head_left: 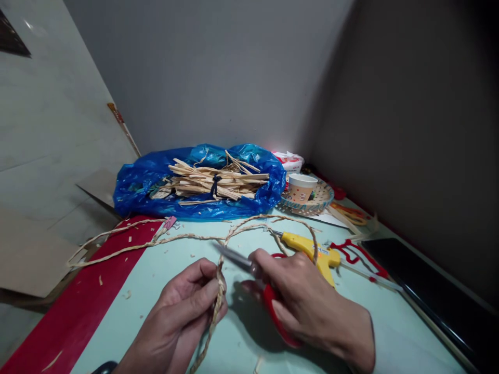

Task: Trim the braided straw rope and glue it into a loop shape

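Left hand (pixel 183 306) grip: closed, thumb and fingers pinching the braided cord (pixel 219 296) just below where it is rising off the tabletop (pixel 390 332). Right hand (pixel 307 301) grip: closed through the red loops of the scissors (pixel 238 261), nothing else in it.

Head view:
- Cord is running along a near-vertical line through the left pinch. The lower tail is dropping toward the bottom edge. The upper part is climbing to a crossing, then looping away left and right across the tabletop.
- Scissors are pointing up and left from the right hand, long axis slanting, roughly crosswise to the cord. The blade tip is sitting just beside the cord, right above the left fingers. Blades are looking shut or nearly so; can't tell if they're touching the cord.
- Left hand is the one on the cord; right hand is a little to its right, only the blades bridging the gap.
- Yellow glue gun (pixel 307 248) is lying just behind the right hand, under the cord's right loop.
- Second red-handled tool (pixel 358 254) and a black slab (pixel 421 275) are lying further right.
- Blue bag (pixel 148 182) with a tied straw bundle (pixel 214 182) is sitting at the back; paper cup (pixel 302 188) in a woven tray (pixel 325 200) is beside it.
- Red strip (pixel 89 291) is running along the left edge.
- Nothing is sitting between blades and cord except the left fingertips close below.
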`<state>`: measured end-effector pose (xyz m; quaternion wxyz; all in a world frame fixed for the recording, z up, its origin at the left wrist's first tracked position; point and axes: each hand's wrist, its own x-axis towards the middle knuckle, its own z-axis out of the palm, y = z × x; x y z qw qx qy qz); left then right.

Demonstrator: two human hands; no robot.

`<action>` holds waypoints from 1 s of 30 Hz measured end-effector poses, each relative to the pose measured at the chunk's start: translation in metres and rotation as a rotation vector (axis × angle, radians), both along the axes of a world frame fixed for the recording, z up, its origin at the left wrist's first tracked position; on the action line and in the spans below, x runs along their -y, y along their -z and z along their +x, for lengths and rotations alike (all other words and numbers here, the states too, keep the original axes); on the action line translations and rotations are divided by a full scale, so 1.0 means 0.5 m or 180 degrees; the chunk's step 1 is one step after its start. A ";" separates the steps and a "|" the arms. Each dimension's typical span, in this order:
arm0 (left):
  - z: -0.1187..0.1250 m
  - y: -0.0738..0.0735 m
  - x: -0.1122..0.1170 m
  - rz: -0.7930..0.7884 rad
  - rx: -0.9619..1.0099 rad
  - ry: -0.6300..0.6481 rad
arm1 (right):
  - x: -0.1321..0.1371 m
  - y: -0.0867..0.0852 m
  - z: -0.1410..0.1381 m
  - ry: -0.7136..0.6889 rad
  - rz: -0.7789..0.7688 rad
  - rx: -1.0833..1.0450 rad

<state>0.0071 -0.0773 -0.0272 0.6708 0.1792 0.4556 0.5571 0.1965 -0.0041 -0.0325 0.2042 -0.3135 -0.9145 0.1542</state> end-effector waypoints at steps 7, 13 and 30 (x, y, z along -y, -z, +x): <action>0.005 0.000 -0.002 0.0185 -0.0510 0.0496 | -0.009 -0.020 -0.021 0.0525 -0.2415 -0.1965; 0.015 0.006 -0.003 0.0291 -0.1055 0.0803 | -0.001 -0.026 -0.041 0.0185 -0.3896 -0.3108; 0.017 0.007 0.002 0.0295 -0.1535 0.0646 | -0.002 -0.028 -0.034 0.0066 -0.3749 -0.3024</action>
